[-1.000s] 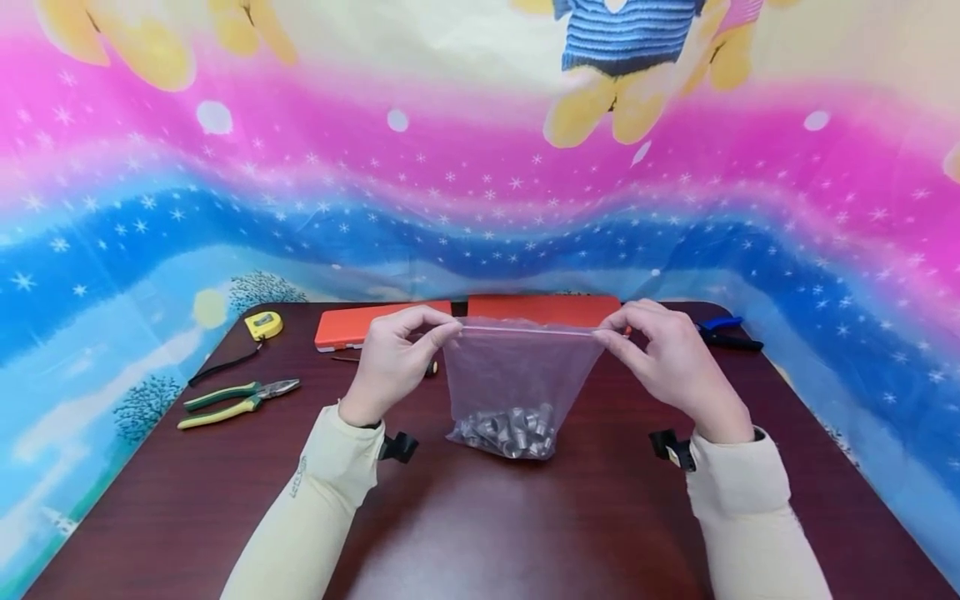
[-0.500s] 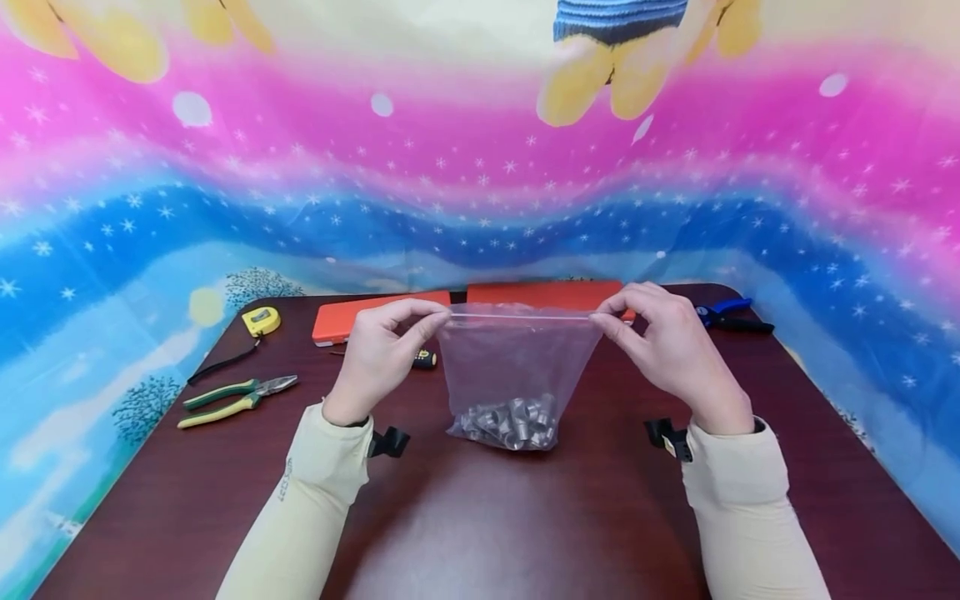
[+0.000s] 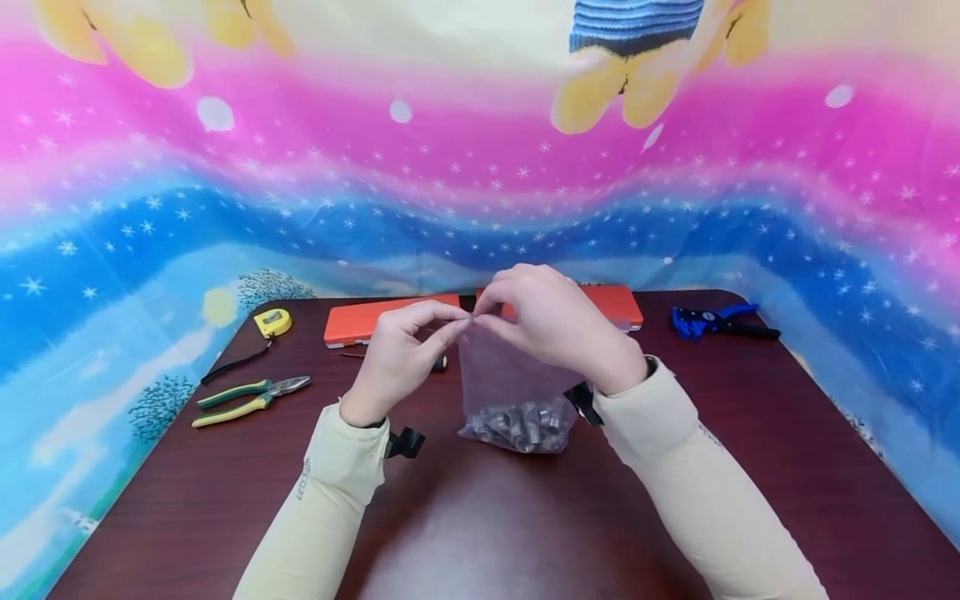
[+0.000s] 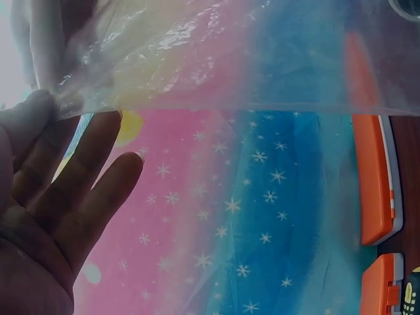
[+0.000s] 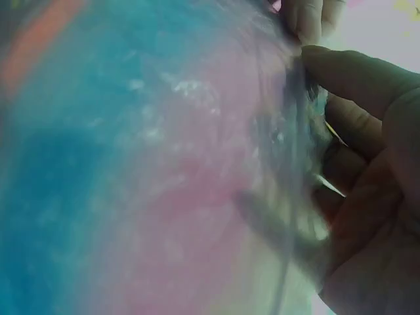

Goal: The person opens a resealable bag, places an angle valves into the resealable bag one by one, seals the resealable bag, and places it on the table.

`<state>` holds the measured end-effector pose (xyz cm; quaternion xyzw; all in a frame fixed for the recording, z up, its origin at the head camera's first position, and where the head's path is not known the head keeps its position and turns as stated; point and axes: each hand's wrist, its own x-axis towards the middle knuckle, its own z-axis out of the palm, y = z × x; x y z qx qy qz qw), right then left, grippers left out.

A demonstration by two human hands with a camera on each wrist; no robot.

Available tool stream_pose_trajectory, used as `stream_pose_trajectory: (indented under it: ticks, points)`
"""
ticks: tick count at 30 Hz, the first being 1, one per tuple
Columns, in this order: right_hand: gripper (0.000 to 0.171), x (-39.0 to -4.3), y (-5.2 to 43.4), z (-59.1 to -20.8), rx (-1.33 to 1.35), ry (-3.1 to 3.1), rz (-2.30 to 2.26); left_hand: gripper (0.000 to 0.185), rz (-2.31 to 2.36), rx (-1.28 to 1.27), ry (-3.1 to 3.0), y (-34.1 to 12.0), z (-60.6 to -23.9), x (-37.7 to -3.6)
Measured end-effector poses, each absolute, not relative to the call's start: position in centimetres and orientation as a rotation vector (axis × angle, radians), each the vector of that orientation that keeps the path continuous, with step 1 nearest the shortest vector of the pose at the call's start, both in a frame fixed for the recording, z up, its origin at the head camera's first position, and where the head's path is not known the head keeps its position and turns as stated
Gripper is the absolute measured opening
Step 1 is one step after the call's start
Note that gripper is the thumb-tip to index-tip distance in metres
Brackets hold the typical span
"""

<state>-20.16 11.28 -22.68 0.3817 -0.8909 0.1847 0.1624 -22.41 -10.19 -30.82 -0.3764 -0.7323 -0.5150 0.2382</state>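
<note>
A clear zip-lock bag (image 3: 495, 375) stands upright on the table, its lower part filled with several grey metal pipe fittings (image 3: 525, 425). My left hand (image 3: 408, 350) pinches the bag's top left corner between thumb and index finger. Close against it, my right hand (image 3: 555, 325) pinches the top edge beside that same corner, and its back covers much of the bag's mouth. In the left wrist view the bag film (image 4: 216, 52) stretches away from the left fingertips. The right wrist view shows the right thumb and fingers (image 5: 354, 72) at the zip strip.
Pliers with green and yellow handles (image 3: 251, 402) and a yellow tape measure (image 3: 273, 322) lie at left. Two orange cases (image 3: 352, 323) line the back edge, with a screwdriver (image 3: 441, 363) before them. A blue and black hand tool (image 3: 720, 321) lies at back right.
My right hand has moved left from the bag's top right corner along its top edge to beside my left hand. The left hand keeps its pinch on the left corner.
</note>
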Motion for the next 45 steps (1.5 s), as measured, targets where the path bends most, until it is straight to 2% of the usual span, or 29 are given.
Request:
stream_pose_trajectory:
  ticks: [3, 14, 20, 36, 45]
  points:
    - [0.008, -20.6, 10.9, -22.5, 1.089, -2.607, 0.558, 0.011, -1.381, -1.029, -2.017, -9.9, -30.8, -22.5]
    - [0.01, -20.9, 11.2, -22.8, 1.075, -2.625, 0.554, 0.003, -1.333, -1.0, -1.982, -8.8, -30.6, -22.3]
    - [0.01, -20.6, 11.9, -23.0, 1.06, -2.6, 0.593, 0.007, -1.281, -0.909, -1.918, -7.9, -30.6, -21.7]
    - [0.004, -19.6, 17.1, -24.3, 0.981, -2.593, 0.66, 0.012, -1.328, -0.85, -1.94, -8.4, -30.7, -21.3]
    - [0.006, -18.7, 21.0, -25.6, 0.823, -2.644, 0.745, 0.012, -1.35, -0.832, -1.935, -8.9, -30.8, -21.3]
